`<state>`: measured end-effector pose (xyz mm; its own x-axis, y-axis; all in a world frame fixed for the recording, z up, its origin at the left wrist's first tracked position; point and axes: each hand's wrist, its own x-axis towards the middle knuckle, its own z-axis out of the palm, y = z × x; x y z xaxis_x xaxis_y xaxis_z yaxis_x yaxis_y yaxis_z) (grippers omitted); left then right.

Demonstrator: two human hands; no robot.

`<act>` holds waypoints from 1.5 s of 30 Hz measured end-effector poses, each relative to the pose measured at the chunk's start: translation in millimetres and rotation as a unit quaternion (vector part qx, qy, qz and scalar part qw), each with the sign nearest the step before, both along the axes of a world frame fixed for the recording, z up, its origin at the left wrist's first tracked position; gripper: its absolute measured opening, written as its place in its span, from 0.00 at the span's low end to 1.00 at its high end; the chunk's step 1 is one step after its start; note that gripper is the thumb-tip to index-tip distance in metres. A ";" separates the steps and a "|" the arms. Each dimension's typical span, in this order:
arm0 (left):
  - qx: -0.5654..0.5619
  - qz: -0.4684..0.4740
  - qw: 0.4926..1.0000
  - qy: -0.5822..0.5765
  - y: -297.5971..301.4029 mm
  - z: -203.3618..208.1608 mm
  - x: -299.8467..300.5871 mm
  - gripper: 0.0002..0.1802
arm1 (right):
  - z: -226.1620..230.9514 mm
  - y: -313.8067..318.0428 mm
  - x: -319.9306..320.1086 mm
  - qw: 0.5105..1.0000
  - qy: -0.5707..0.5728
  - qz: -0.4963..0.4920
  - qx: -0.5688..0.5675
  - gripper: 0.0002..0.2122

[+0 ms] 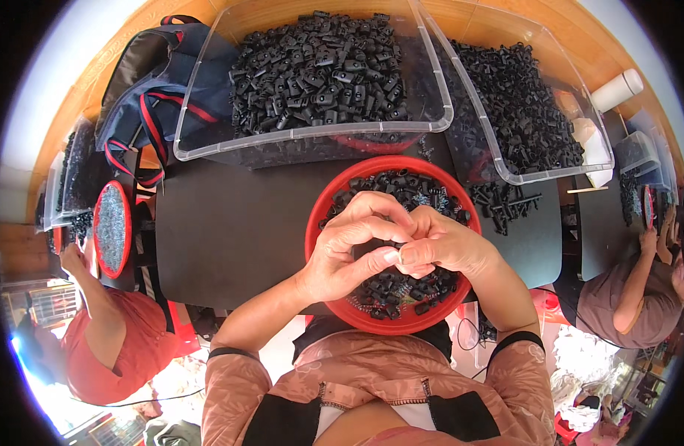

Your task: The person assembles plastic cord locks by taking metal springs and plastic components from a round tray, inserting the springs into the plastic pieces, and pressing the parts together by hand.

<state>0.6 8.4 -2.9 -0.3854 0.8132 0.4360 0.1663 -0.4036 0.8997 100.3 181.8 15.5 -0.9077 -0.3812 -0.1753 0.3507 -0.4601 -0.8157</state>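
Observation:
Over a red basin (397, 327), my left hand (345, 249) and my right hand (449, 241) meet with fingertips touching. Both are closed in a pinch, thumbs against the forefingers. Whatever lies between the fingertips is hidden or too small to name. Small black plastic barrel-shaped pieces (438, 286) fill the basin below, mixed with thin metal springs (423, 199). The hands cover the middle of this heap.
Behind the basin stands a see-through bin (312, 134) of black cord-lock bodies (319, 74). Another bin (557, 175) holds smaller black pieces, some loose (509, 207) on the dark table (230, 238). A backpack (152, 97) sits far left. Co-workers (119, 334) (624, 297) flank me.

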 end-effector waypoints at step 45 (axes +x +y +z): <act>-0.049 -0.046 0.981 -0.181 3.8 -4.1 -5.2 0.12 | 5.4 -8.8 -7.1 0.989 -0.122 -0.074 -0.047 0.22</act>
